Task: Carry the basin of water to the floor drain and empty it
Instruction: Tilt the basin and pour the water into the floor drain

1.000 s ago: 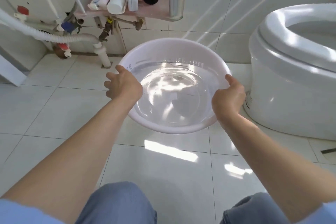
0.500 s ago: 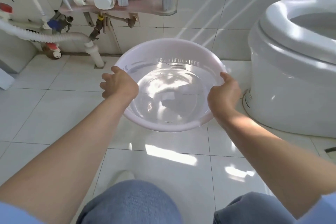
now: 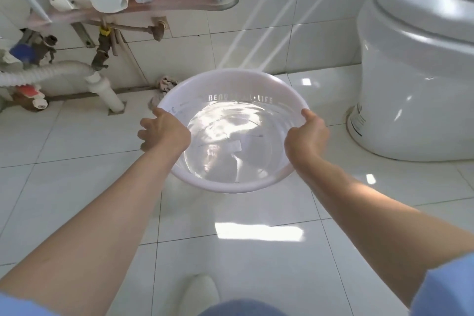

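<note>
**A person holds a basin of water over a bathroom floor**

A person stands on white floor tiles (image 3: 77, 187), arms stretched forward, holding a round white plastic basin (image 3: 232, 84) in the air between both hands. The left hand (image 3: 164, 131) is closed around the basin's left rim, thumb on top and fingers curled under the edge. The right hand (image 3: 306, 136) grips the right rim the same way, thumb pressed along the lip. Clear water (image 3: 236, 141) fills the lower part of the basin and ripples, catching bright reflections. Raised lettering runs along the inner far wall, partly washed out by glare.

The basin hangs above the floor, near the tiled back wall. To its right, well apart, stands a white toilet (image 3: 410, 72). To the left, a white corrugated hose (image 3: 46, 72) joins a white pipe (image 3: 107, 92) that enters the floor at the wall. Above it, a pink shelf (image 3: 179, 5) holds bottles and tubes lying on their sides. A crumpled rag (image 3: 166, 82) lies on the floor at the wall, just behind the basin's far left rim.

At the bottom edge, blue trousers and the toe of a white shoe (image 3: 200, 290) show.
</note>
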Demonstrator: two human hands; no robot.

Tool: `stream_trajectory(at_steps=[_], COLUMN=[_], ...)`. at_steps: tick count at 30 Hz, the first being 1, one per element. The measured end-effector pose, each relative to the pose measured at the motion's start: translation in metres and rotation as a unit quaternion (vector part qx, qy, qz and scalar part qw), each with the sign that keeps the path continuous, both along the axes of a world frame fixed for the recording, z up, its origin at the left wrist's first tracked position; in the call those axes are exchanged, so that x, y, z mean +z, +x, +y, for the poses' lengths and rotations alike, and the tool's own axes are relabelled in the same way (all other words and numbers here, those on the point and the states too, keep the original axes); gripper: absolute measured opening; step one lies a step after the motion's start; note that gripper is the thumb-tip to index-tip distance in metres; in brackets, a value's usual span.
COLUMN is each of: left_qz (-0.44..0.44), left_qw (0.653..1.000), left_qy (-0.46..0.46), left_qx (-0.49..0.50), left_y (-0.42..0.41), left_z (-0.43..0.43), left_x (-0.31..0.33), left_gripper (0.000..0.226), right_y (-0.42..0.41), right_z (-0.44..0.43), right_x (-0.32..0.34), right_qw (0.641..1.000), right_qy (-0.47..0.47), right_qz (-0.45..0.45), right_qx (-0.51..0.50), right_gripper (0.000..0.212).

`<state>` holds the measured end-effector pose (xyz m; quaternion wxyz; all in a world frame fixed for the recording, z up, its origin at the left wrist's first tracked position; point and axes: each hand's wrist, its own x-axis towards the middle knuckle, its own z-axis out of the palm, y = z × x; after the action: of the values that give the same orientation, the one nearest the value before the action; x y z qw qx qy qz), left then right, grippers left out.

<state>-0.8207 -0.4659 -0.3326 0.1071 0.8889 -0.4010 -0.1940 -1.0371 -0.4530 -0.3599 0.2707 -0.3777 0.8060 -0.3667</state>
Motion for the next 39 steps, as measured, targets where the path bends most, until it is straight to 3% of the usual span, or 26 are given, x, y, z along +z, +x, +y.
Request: stream_trajectory(at_steps=[10, 20, 29, 39], left_qz=[0.004, -0.001, 0.017, 0.031], left_qw=[0.999, 0.997, 0.996, 0.996], left_qy=[0.019, 0.036, 0.039, 0.054], left_qx=[-0.029, -0.065, -0.083, -0.058], left_y=[0.024, 0.046, 0.057, 0.058], left_z=[-0.041, -0.066, -0.079, -0.082], left_x=[-0.04, -0.061, -0.075, -0.093], left_gripper=[0.071, 0.059, 0.064, 0.056], right_y=[0.019, 0.044, 0.056, 0.055], right_z=[-0.026, -0.037, -0.043, -0.049], right_x=[-0.028, -0.053, -0.066, -0.076], right_qw=[1.0, 0.997, 0.996, 0.997], right_qy=[-0.005, 0.013, 0.023, 0.034], right_qz=[0.01, -0.036, -0.023, -0.01], right_qx=[-0.021, -0.063, -0.088, -0.069], right_gripper=[0.057, 0.054, 0.052, 0.047])
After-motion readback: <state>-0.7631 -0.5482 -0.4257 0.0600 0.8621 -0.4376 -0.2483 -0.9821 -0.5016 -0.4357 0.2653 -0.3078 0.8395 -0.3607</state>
